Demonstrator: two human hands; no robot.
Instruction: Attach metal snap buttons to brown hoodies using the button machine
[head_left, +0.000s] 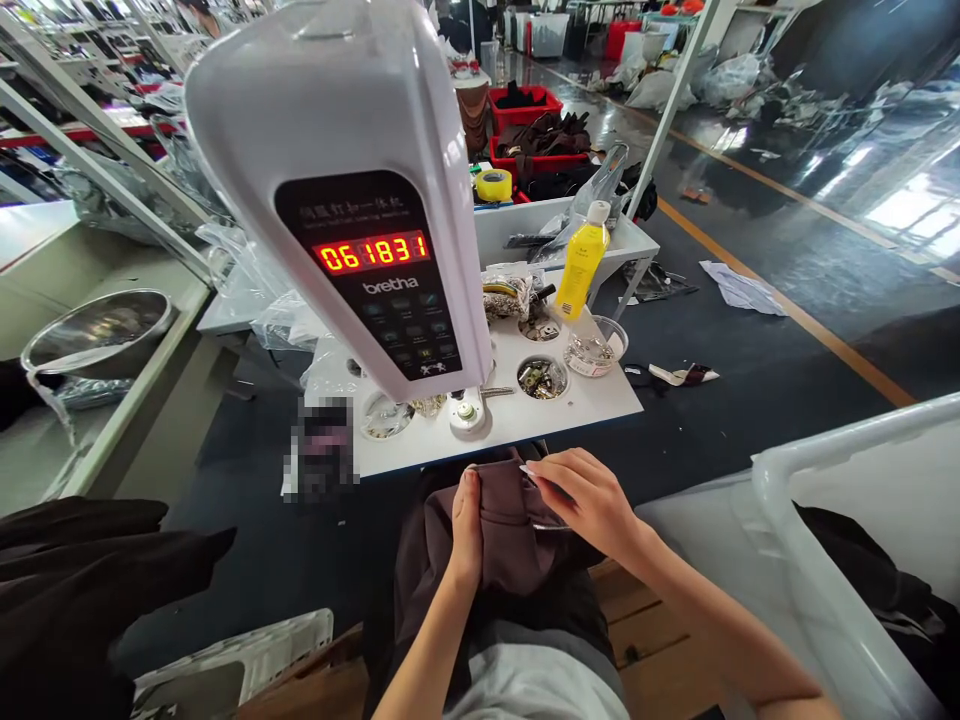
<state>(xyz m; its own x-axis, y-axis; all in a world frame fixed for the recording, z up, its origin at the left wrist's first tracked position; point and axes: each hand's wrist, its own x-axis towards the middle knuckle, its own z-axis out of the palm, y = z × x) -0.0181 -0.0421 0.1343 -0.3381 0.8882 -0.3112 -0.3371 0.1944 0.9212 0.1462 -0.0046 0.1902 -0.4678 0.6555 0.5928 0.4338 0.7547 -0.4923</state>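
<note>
A dark brown garment (510,530) with a waistband-like strip and a metal zipper (551,527) lies across my lap, below the table edge. My left hand (466,525) grips its left side, thumb on top and the other fingers hidden behind the cloth. Over the right side of the strip, my right hand (589,500) is closed in a pinch. A small white tip (527,468) shows at its fingertips; its kind is unclear. Just beyond the garment stands a white snap-fastening machine (330,120) with a lit red display, its lower die (466,412) near the table's front edge.
The white table (600,400) has round wells of metal fasteners (541,378). A yellow bottle (583,262) and a clear tub (596,348) stand at its right. A white bin (780,480) is close on my right; dark cloth (90,580) hangs at left.
</note>
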